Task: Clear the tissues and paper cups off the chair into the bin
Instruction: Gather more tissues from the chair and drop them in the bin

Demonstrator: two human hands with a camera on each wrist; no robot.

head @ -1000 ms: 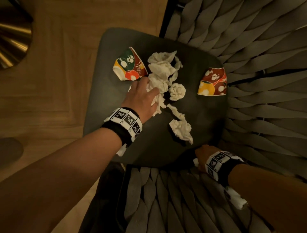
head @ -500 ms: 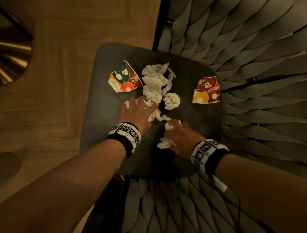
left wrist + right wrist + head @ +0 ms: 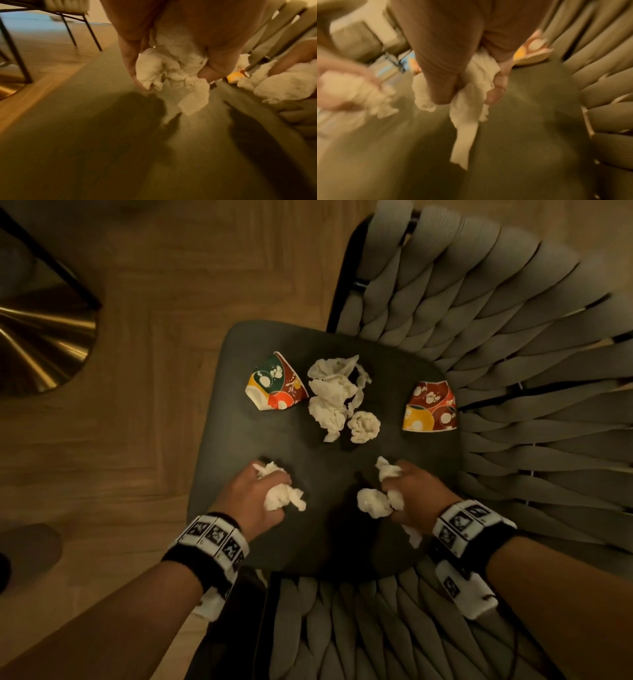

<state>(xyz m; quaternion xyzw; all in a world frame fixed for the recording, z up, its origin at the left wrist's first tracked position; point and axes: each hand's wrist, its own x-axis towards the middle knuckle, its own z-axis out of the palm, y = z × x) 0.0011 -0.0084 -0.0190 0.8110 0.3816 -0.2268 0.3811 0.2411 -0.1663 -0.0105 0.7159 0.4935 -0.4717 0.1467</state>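
While cups (image 3: 276, 381) bear no legible writing, left hand (image 3: 251, 498), right hand (image 3: 416, 494) each clutch tissues (image 3: 282, 494).

Two crumpled white tissue wads were held clear of the dark chair seat (image 3: 239, 440): one wad (image 3: 282, 496) in the left hand (image 3: 251, 501), another (image 3: 378, 501) in the right hand (image 3: 416, 494), a loose strip trailing below it. A cluster of crumpled tissues (image 3: 334, 395) lay mid-seat, with a small balled tissue (image 3: 363, 426) just beside it. One patterned paper cup (image 3: 275, 381) lay on its side left of the cluster; a second cup (image 3: 431, 407) lay near the woven backrest.
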